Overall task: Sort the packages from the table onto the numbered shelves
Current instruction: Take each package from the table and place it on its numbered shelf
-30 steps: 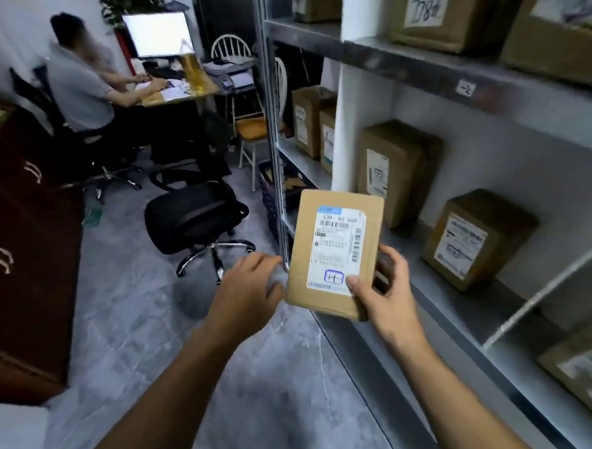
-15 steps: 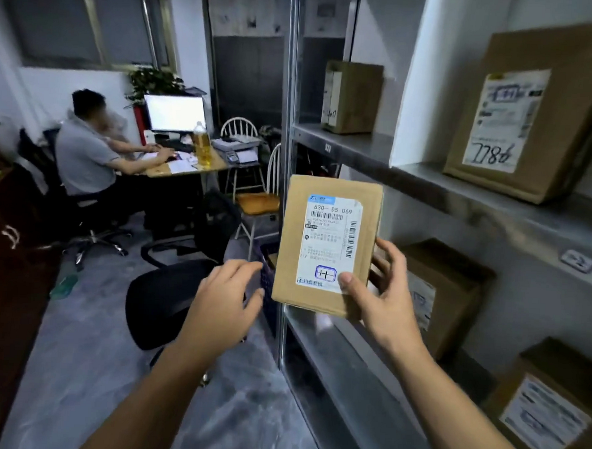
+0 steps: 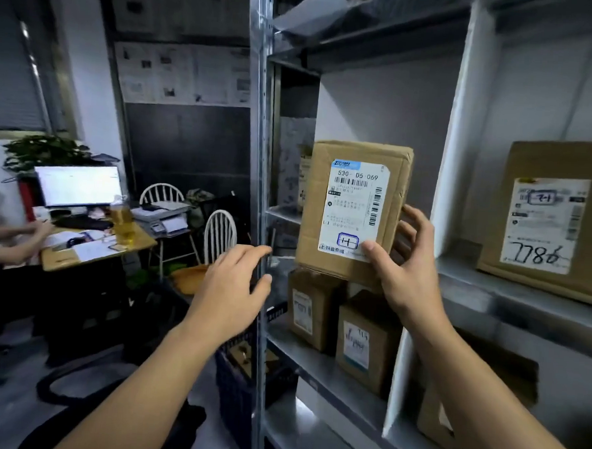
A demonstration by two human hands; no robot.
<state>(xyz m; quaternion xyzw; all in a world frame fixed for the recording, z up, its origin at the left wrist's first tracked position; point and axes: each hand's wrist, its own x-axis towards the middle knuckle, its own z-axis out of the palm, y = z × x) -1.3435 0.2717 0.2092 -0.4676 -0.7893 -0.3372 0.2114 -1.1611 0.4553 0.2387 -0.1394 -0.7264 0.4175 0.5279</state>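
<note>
Brown cardboard makes up the package (image 3: 352, 210) that the right hand (image 3: 402, 264) holds up in front of the metal shelves (image 3: 348, 371). The thumb presses on the bottom right corner of the white label (image 3: 355, 208), and the other fingers (image 3: 416, 227) wrap around the right edge to the back, so the box is pinched between them. The label faces the camera, and it reads "530-D5 069" at the top, with a blue box drawn near the bottom. The package stands upright in the air, in the left part of the shelf unit, just right of the grey upright post (image 3: 260, 188).

The left hand (image 3: 233, 289) is to the left of the package and holds nothing. Its fingers are loosely curved and a little apart, with the tips close to the post; I cannot tell if they touch it.

Below the held package, two small brown boxes (image 3: 344, 330) stand side by side on a lower shelf. To the right, past a white divider (image 3: 447, 184), a bigger brown box (image 3: 559, 221) leans back on its shelf, with "7786" written on its label.

Far off on the left, a person (image 3: 2, 240) sits at a wooden desk (image 3: 94, 251) with a bright screen (image 3: 79, 185). A yellow bottle (image 3: 121, 220) stands on the desk, and two white chairs (image 3: 218, 234) stand beside it.
</note>
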